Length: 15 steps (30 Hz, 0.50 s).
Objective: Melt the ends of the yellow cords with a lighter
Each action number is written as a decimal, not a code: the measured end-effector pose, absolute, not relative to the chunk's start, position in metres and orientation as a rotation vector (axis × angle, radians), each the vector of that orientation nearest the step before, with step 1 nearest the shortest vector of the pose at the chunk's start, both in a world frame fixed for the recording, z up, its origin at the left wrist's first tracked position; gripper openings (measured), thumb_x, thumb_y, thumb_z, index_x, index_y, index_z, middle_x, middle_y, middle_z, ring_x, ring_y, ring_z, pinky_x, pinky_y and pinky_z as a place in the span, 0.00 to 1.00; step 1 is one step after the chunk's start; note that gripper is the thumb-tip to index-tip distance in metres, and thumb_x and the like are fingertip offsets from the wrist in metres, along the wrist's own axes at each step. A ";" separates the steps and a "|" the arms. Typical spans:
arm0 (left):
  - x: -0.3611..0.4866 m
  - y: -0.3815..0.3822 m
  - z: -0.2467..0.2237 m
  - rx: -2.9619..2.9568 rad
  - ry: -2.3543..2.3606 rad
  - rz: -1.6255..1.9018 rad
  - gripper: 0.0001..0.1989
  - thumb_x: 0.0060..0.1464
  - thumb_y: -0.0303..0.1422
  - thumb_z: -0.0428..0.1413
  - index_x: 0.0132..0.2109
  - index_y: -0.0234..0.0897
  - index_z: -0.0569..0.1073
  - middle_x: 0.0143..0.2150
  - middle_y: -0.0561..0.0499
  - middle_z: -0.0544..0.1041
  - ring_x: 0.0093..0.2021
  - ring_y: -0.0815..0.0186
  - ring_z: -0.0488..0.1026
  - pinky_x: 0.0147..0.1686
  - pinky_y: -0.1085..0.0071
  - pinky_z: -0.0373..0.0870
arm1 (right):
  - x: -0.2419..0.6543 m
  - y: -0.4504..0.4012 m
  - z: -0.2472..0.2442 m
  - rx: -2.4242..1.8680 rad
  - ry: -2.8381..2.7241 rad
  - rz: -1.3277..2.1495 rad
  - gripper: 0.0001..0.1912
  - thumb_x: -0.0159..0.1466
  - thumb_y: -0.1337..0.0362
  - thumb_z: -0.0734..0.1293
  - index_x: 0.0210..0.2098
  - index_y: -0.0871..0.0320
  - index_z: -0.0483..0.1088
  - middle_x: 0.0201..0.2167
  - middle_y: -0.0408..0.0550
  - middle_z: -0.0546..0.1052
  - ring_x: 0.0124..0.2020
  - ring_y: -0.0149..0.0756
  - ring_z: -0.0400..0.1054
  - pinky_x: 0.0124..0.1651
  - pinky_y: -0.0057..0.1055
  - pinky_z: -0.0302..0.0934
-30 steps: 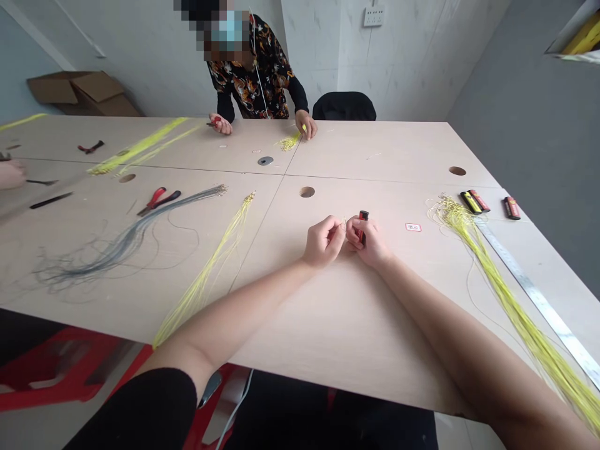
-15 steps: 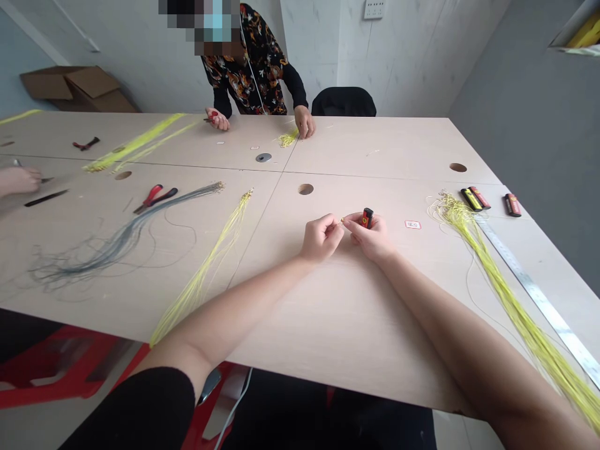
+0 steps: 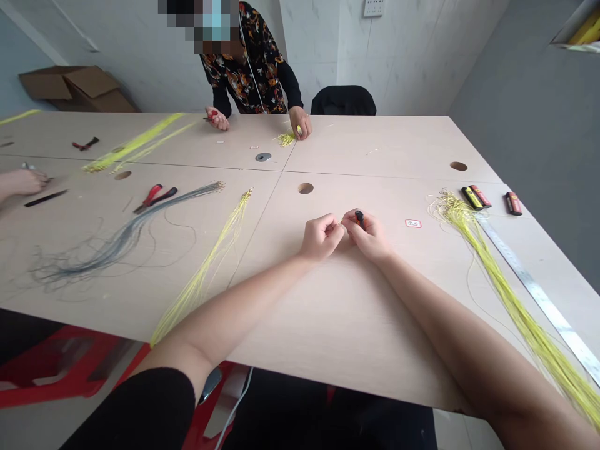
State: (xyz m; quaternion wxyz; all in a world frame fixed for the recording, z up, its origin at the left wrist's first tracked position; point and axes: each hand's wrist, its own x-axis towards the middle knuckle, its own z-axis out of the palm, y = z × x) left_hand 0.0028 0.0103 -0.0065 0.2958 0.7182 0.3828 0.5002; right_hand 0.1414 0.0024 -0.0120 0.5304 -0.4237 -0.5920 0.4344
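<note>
Turning the lighter (image 3: 360, 219) within the right hand (image 3: 368, 236) since half a second ago, now showing the head view mainly its dark end instead of its red side. Holding the left hand (image 3: 322, 237) nearly unmoved meanwhile, close beside the right one over the middle of the counter (image 3: 328, 325). Curling the left fingers inward, pinching with thumb and forefinger at a tiny yellowish piece (image 3: 342, 222), too small for making out clearly. Wrapping the right fingers around the lighter, bringing thumb and forefinger up to the same piece, meeting or almost meeting the left fingertips. Passing the left forearm near a yellow cord bundle (image 3: 209, 265), with grey strands (image 3: 129, 234) and red-and-black pliers (image 3: 152, 195) lying farther left. Having a small red-edged label (image 3: 413, 224) to the right of the right hand, then a longer yellow bundle (image 3: 501, 281) running alongside a metal ruler (image 3: 525, 281). Seeing two lighters side by side (image 3: 479, 197) near the looped end of that bundle, plus a single one (image 3: 514, 204) apart, farther right. Facing a co-worker (image 3: 257, 75) across the counter, touching a yellow clump (image 3: 285, 139) with one hand and holding something partly red in the other.
</note>
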 end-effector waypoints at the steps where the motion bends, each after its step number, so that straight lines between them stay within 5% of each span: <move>1: 0.003 0.011 -0.007 1.911 1.021 1.329 0.11 0.47 0.30 0.49 0.21 0.37 0.56 0.16 0.59 0.54 0.19 0.75 0.50 0.20 0.75 0.49 | 0.141 0.002 -0.012 -1.003 -1.433 1.023 0.07 0.59 0.62 0.62 0.27 0.58 0.64 0.19 0.38 0.59 0.20 0.25 0.52 0.24 0.26 0.49; 15: 0.003 0.012 -0.008 1.852 0.996 1.357 0.11 0.47 0.29 0.50 0.21 0.37 0.55 0.17 0.59 0.52 0.19 0.75 0.48 0.20 0.75 0.48 | 0.142 0.005 -0.014 -1.016 -1.346 1.120 0.06 0.60 0.61 0.61 0.30 0.57 0.63 0.19 0.38 0.59 0.18 0.25 0.51 0.22 0.25 0.48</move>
